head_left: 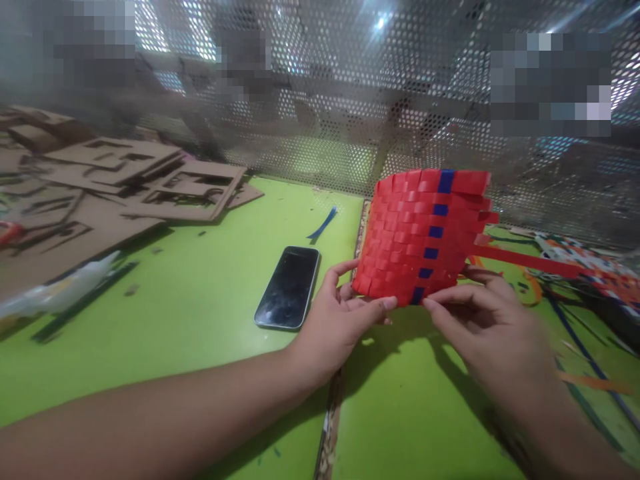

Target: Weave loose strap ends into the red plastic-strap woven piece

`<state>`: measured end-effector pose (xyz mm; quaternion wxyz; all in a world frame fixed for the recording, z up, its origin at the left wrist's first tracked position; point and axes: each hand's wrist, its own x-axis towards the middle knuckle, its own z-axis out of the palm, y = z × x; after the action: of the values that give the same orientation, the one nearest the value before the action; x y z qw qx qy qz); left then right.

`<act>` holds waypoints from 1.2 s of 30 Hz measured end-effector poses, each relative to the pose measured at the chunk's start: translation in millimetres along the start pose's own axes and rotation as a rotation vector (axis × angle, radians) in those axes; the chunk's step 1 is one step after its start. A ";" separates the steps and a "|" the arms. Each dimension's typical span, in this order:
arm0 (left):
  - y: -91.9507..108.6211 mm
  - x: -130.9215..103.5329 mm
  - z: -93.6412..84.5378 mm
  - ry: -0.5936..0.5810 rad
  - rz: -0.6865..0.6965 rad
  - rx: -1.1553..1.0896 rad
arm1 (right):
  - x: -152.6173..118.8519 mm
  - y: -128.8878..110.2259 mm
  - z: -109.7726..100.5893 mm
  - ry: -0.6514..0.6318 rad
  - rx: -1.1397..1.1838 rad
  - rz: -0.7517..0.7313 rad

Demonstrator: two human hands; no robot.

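A red woven strip piece [395,233] is held up above the green table, with one blue strip [435,232] threaded through its weave. My left hand [345,313] grips its lower left corner, thumb in front and fingers behind. At the lower right edge, beside the blue strip's bottom end, my right hand [485,320] pinches the weave between thumb and fingers. Loose red strip ends [530,260] stick out from the right side of the piece. Its back is hidden from me.
A smartphone [289,287] and a short blue strip [323,225] lie left of my hands. Cut cardboard pieces [125,167] pile up at the far left. Loose strips [580,333] and another woven piece [600,263] are at the right. A perforated metal screen [340,100] stands behind.
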<state>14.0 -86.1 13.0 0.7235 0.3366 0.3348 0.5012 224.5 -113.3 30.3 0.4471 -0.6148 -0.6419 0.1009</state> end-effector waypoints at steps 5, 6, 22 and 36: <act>-0.5 0.5 0.1 -0.016 -0.009 -0.004 | 0.4 -0.3 0.9 -0.008 0.012 0.036; -0.3 0.5 0.3 -0.015 -0.010 -0.003 | 0.6 -0.5 1.1 -0.006 0.010 0.040; 4.0 -2.3 4.8 0.002 -0.029 0.015 | -1.4 -2.3 4.5 -0.026 0.079 0.102; 1.0 -4.2 4.1 -0.039 0.030 0.077 | -4.1 -6.2 5.6 -0.066 0.105 0.145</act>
<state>15.8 -90.5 16.7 0.7086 0.3789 0.3348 0.4921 215.6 -115.9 29.4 0.4490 -0.6315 -0.6039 0.1867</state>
